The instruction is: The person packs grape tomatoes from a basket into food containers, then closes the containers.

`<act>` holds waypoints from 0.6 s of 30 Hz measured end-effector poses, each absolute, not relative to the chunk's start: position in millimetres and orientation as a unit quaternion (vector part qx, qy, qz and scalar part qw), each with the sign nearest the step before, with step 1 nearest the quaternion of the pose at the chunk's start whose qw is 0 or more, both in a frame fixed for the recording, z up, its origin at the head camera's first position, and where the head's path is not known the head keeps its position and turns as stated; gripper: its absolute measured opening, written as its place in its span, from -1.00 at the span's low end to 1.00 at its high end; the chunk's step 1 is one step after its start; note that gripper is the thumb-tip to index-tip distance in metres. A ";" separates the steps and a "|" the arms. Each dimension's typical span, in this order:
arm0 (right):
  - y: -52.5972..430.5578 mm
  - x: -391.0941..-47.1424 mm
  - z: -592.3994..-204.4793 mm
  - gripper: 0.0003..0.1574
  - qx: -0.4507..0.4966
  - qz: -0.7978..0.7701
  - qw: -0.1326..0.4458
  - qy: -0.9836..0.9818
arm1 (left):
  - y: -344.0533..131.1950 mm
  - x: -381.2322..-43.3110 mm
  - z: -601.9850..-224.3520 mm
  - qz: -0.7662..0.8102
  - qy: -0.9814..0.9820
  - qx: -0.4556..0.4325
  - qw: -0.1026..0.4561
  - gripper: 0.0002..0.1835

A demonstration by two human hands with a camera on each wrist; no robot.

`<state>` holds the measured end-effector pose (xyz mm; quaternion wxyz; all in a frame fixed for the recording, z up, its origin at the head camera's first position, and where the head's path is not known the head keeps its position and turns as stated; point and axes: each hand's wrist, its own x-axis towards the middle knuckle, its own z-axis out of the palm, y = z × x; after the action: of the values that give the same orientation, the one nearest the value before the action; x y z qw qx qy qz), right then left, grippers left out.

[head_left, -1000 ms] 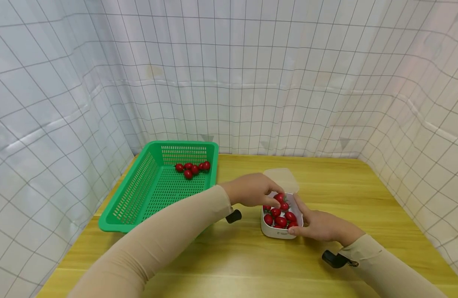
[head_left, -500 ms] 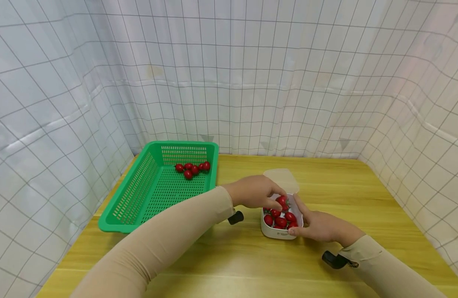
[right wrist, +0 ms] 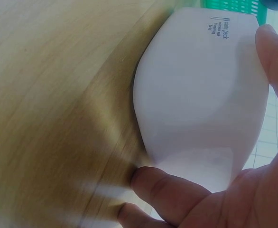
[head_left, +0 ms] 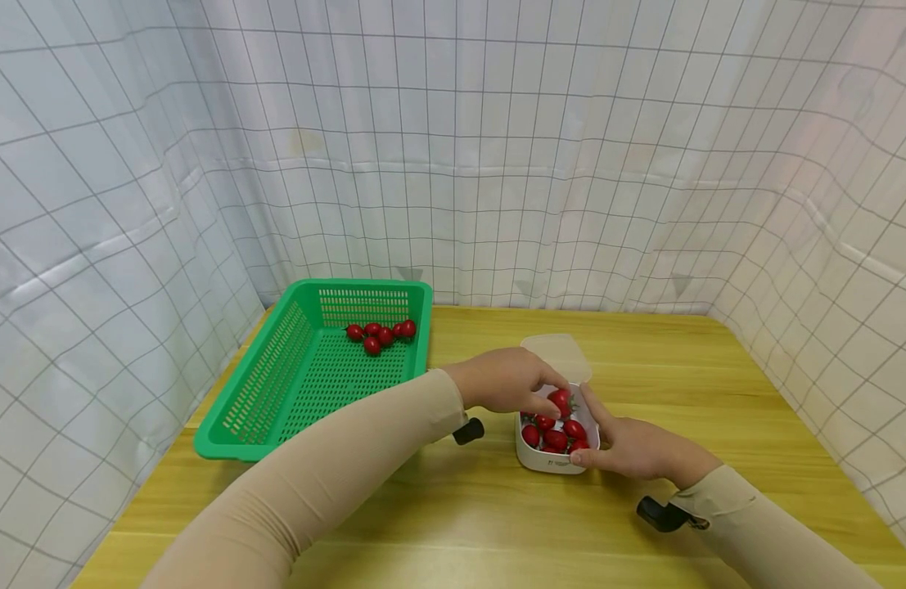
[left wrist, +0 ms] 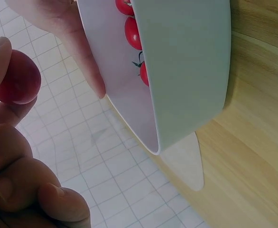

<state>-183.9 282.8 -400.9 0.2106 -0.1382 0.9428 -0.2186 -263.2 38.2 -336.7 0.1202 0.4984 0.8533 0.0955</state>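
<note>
My left hand (head_left: 502, 379) pinches a red cherry tomato (left wrist: 24, 78) between thumb and index finger, over the white plastic box. In the left wrist view the other fingers are curled beneath it. Several tomatoes with green stems (head_left: 555, 439) lie inside the box (head_left: 552, 464), which stands on the table. My right hand (head_left: 635, 446) grips the box at its right side, thumb at the front rim and fingers along the side wall. The right wrist view shows the box's outer wall (right wrist: 200, 95) with small print between thumb and fingers.
A green perforated basket (head_left: 224, 451) stands on the left, with several red tomatoes (head_left: 372, 345) in its far right corner. Behind the box lies a translucent lid (head_left: 563, 355) on the wooden table (head_left: 489, 536). White gridded curtains (head_left: 489, 164) surround the table.
My left hand has moved slightly right and toward the near side with the tomato. The right hand and the box have stayed in place.
</note>
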 end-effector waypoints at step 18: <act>283.7 -184.1 -401.7 0.53 -0.144 -0.216 0.208 0.943 | 36.2 -265.9 -333.7 0.103 0.851 0.500 0.123 -0.51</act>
<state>-184.1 283.7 -401.7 0.2080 -0.1439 0.9431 -0.2160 -265.9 36.2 -333.7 0.1230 0.5004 0.8508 0.1032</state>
